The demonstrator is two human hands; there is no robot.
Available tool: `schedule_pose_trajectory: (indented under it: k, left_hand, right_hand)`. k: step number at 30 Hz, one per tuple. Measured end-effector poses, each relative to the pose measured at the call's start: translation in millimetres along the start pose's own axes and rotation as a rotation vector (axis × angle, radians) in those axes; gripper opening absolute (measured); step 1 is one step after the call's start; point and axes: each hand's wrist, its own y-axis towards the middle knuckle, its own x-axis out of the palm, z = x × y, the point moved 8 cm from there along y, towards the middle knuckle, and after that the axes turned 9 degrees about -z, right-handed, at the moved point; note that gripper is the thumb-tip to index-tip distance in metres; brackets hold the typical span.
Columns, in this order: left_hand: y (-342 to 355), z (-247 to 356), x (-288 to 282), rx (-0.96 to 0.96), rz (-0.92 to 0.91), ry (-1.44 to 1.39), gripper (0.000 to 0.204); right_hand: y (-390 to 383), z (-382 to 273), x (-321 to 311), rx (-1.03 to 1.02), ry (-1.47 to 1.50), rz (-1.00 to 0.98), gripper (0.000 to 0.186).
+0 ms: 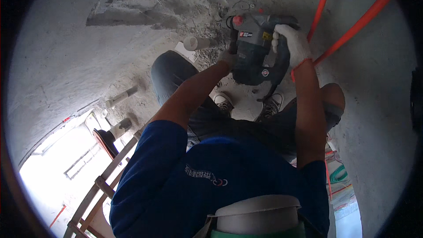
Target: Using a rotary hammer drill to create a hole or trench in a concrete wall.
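A dark rotary hammer (253, 39) with a red knob lies across the space in front of my feet, its front end towards the broken wall. My gloved right hand (293, 44) is wrapped round its rear handle. On the tool's left side, my gloved left hand (227, 57) is closed round the side handle; the tool partly hides those fingers. A black cord (269, 93) comes off the lower end of the handle. The bit is hard to make out against the rubble.
Chipped concrete and rubble (207, 57) lie beyond the tool, around a pale pipe stub (191, 43). More pipe stubs (121, 97) stand at left. Orange conduits (357, 26) rise at right beside a grey wall (383, 105). A wooden ladder-like frame (103, 187) is at lower left.
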Motion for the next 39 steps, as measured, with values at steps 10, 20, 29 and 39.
schedule_pose_trajectory:
  k: [10,20,29,39]
  left_hand:
    - [-33,45,-16,-0.239,0.061,0.358,0.045]
    - [-26,61,-35,-0.231,0.11,0.683,0.047]
    - [-48,86,-36,-0.217,0.118,0.679,0.041]
    - [-9,49,-38,-0.224,0.147,0.587,0.043]
  right_hand:
    - [29,29,-48,-0.046,0.139,-0.051,0.015]
    - [53,68,-80,0.076,0.393,-0.07,0.016]
    - [67,83,-92,0.168,0.535,-0.1,0.019]
    - [55,49,-47,0.112,0.203,-0.13,0.02]
